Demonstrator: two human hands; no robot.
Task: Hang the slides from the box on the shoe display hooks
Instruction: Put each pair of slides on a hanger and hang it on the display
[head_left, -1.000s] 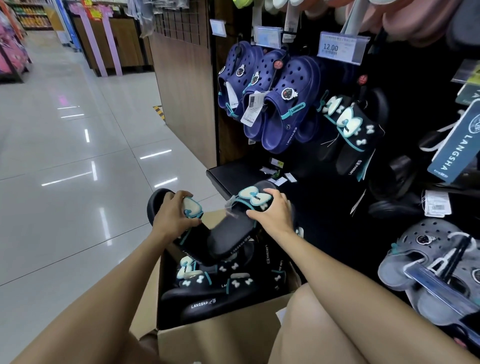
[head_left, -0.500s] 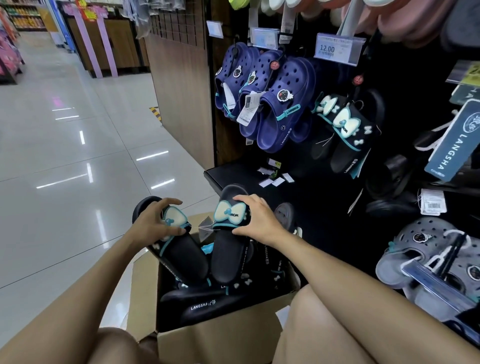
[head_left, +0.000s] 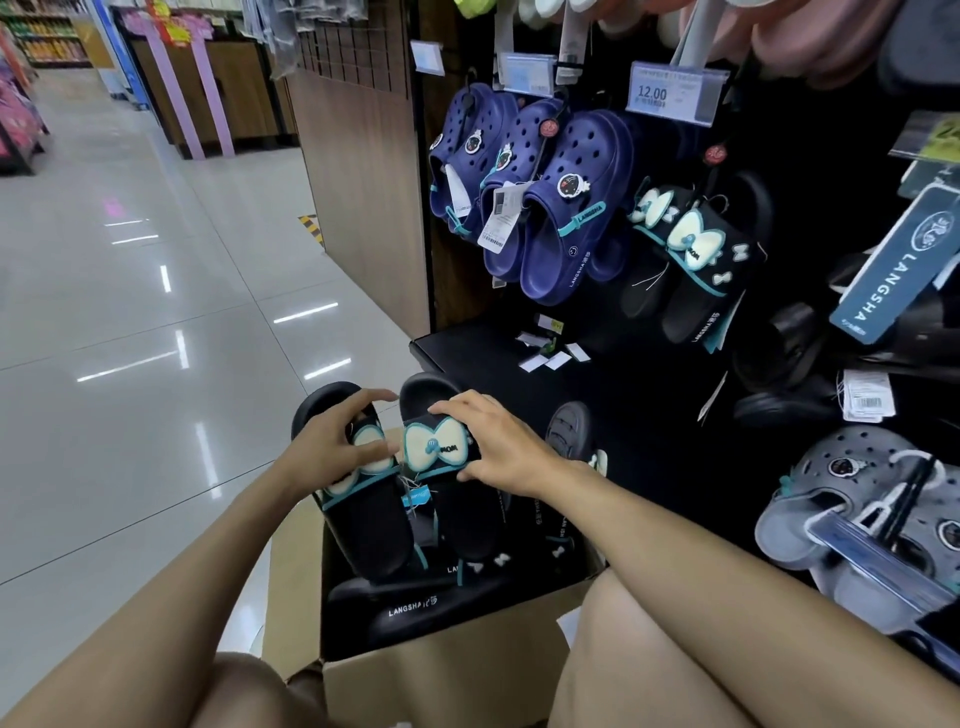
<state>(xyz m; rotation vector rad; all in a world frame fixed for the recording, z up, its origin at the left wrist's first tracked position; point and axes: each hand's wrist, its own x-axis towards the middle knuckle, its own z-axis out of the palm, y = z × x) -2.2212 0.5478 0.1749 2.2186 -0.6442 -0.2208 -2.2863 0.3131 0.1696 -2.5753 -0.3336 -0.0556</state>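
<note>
Black foam slides, one pair, are held above the box (head_left: 441, 675). The left hand (head_left: 327, 457) clamps the left slide (head_left: 358, 499), the right hand (head_left: 498, 452) clamps the right slide (head_left: 457, 483), fingers closed over the bow straps. Long axes run 12 to 6 o'clock, and the hanging pair (head_left: 691, 260) lies toward 1 o'clock, nearer the right hand

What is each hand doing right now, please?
Left hand: closed on the left slide.
Right hand: closed on the right slide.
Both slides are held above the box.
</note>
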